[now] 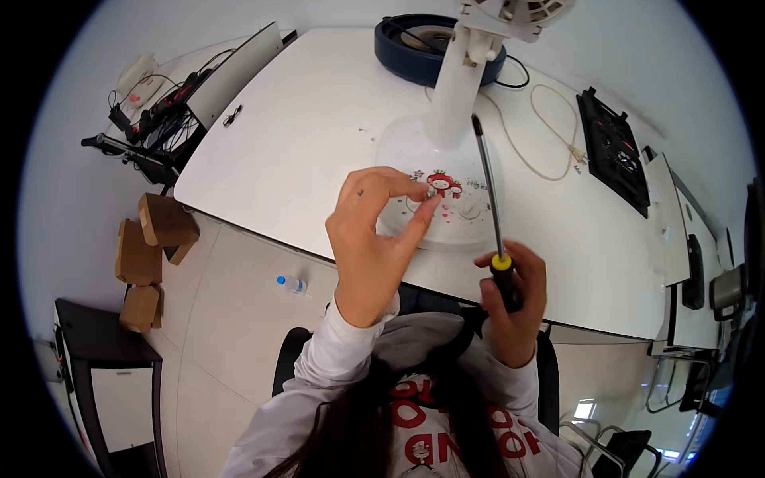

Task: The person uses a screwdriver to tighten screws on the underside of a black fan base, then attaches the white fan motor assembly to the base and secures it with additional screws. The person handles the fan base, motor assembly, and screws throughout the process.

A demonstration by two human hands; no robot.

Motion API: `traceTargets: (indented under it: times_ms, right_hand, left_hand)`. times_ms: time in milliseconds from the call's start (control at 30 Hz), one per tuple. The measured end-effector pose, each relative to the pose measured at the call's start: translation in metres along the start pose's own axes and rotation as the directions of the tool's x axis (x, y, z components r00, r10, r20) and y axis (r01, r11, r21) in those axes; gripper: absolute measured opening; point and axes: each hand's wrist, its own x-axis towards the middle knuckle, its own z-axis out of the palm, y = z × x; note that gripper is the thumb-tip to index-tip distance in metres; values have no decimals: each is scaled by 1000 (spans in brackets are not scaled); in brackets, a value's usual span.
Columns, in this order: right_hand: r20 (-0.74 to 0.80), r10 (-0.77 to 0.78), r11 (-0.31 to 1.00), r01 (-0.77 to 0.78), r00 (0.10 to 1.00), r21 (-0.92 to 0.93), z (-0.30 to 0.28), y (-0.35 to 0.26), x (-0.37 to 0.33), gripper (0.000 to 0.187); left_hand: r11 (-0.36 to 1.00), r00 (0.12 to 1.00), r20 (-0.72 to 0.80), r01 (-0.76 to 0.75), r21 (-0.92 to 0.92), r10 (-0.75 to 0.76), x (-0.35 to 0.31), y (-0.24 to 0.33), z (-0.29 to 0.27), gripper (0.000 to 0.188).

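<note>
Indoors, white table (pixel 319 135), fan base (pixel 446 183), pale floor (pixel 231 295)

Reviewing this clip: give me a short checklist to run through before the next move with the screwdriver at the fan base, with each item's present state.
1. Screwdriver firmly held: ok, the right hand is wrapped around its black and yellow handle.
2. Tip set on a screw: not ok, the shaft points up and away, with the tip in the air near the fan's post.
3. Small part secured: cannot tell, the left hand pinches thumb and forefinger over the fan base, but what is between them is too small to see.
4. Fan steady: ok, the white base sits flat on the table.
5. Loose cord away from the hands: ok, it lies beyond the base.
</note>
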Motion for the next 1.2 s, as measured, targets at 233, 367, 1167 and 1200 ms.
traceTargets:
  times_ms: [233, 367, 1167, 1200]
  right_hand:
    - [52, -137, 825, 143, 989, -546, -26, -4, 3, 37]
    - [95, -116, 798, 150, 989, -584, -32, 1, 4, 39]
    - [296, 5, 683, 213, 955, -698, -60, 4, 13, 38]
    - [309, -5, 674, 231, 951, -701, -61, 4, 13, 38]
  left_hand:
    - [946, 978, 131, -193, 260, 164, 6, -34, -12, 16]
    - [920, 976, 136, -208, 332, 172, 5, -44, -11, 16]
    - [818, 732, 602, -533, 214, 319, 16, -51, -10, 19]
    - [823, 721, 613, -534, 193, 324, 16, -51, -10, 19]
